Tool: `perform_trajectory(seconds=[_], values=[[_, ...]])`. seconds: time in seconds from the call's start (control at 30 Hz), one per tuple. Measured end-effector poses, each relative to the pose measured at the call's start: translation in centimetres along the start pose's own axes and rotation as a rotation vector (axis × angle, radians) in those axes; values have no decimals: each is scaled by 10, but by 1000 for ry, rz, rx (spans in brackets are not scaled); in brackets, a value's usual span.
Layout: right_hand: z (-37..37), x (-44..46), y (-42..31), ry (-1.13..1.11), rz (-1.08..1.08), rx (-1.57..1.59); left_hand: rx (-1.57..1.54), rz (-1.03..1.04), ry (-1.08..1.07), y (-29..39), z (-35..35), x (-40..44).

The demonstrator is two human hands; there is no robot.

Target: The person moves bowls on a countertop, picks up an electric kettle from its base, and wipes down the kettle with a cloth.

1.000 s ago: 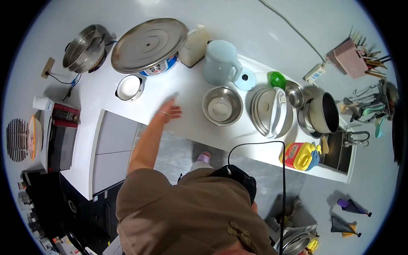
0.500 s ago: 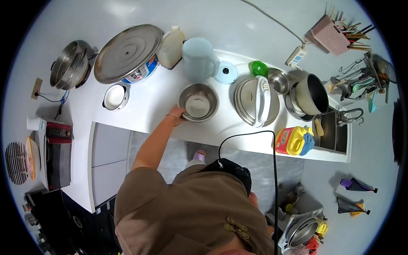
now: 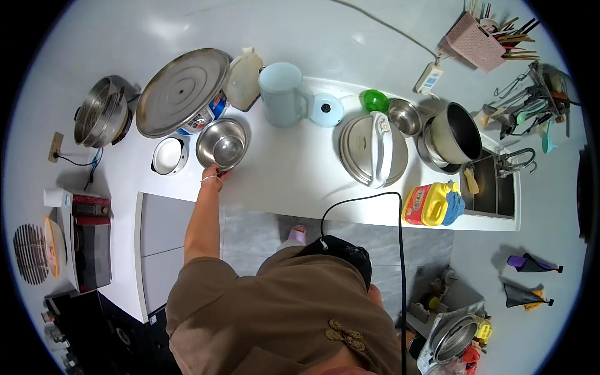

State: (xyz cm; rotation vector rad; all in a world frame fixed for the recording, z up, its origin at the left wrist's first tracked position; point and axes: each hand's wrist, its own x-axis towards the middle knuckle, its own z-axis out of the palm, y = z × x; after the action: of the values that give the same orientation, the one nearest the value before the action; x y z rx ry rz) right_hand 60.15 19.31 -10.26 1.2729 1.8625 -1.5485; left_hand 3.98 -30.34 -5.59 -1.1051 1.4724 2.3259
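My left hand point(image 3: 215, 175) grips the near rim of a stainless steel bowl point(image 3: 211, 140), fingers closed on its edge. The bowl sits at the left part of the white counter, and its inside looks bare. Just left of it is a small white pot point(image 3: 169, 155) with a dark handle. Behind the bowl, a large metal lid point(image 3: 182, 91) covers a blue-and-white bucket point(image 3: 206, 117). My right hand is not visible; my body hides that side.
A plastic pitcher point(image 3: 280, 97) and its blue lid point(image 3: 327, 110) stand at the back. A pressure cooker point(image 3: 359, 150) is right of centre. Further right are a dark-lined pot point(image 3: 461, 132), a yellow-and-red jug point(image 3: 428, 204) and the sink point(image 3: 495, 187). A black cable point(image 3: 402, 262) hangs in front.
My left hand has moved the steel bowl leftward along the counter, from in front of the pitcher to beside the small white pot. The view has shifted slightly.
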Motion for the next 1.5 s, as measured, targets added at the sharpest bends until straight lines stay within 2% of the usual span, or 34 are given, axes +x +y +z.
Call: perform_trajectory(seconds=[0.1, 0.17, 0.23, 0.3, 0.37, 0.43, 0.47, 0.53, 0.57, 0.63, 0.67, 0.73, 0.83, 0.87, 0.97, 1.1, 1.2, 1.27, 1.3, 1.37, 1.5], values=[[-1, 17, 4, 47, 21, 59, -118, -64, -30, -8, 12, -2], [2, 31, 13, 68, 21, 93, -53, -161, 213, -18, 70, -65], [6, 38, 27, 64, -11, 169, 202, -123, 23, -48, 115, -90], [8, 32, 22, 64, -22, 117, 265, -175, -163, -48, 172, -141], [8, 19, 9, 57, -43, -3, 432, -28, -468, -65, 213, -127], [9, 5, -2, 53, -64, -117, 900, 566, -739, -91, 254, -82], [11, -4, -7, 63, -63, -108, 902, 569, -753, -95, 274, -73], [14, -11, -4, 127, 53, -145, 1334, 1062, -666, -101, 308, -66], [18, -15, -3, 142, 53, -128, 1332, 1074, -687, -102, 318, -61], [25, -26, 30, 224, 43, 115, 1700, 1014, -668, -103, 332, -51], [29, -30, 48, 241, 45, 129, 1696, 1027, -690, -106, 335, -46], [34, -37, 72, 216, 121, 286, 1828, 948, -546, -115, 331, -42], [41, -52, 87, 188, 177, 98, 1956, 973, -590, -120, 317, -38], [43, -57, 88, 177, 183, 5, 1960, 974, -603, -121, 311, -35], [47, -69, 95, 127, 186, -208, 2028, 1189, -531, -125, 297, -27], [48, -67, 96, 88, 175, -324, 2081, 1261, -512, -112, 301, -35], [47, -42, 98, 159, 143, -126, 1966, 1387, -510, -112, 308, -23], [41, -24, 100, 266, 92, 205, 1962, 1264, -598, -112, 312, -16], [36, -29, 80, 269, 94, 205, 1960, 1264, -602, -111, 310, -18], [26, -46, 25, 355, 68, -19, 1962, 1334, -641, -105, 306, -28], [33, -40, 20, 354, 10, 52, 2063, 1286, -631, -101, 305, -36]])
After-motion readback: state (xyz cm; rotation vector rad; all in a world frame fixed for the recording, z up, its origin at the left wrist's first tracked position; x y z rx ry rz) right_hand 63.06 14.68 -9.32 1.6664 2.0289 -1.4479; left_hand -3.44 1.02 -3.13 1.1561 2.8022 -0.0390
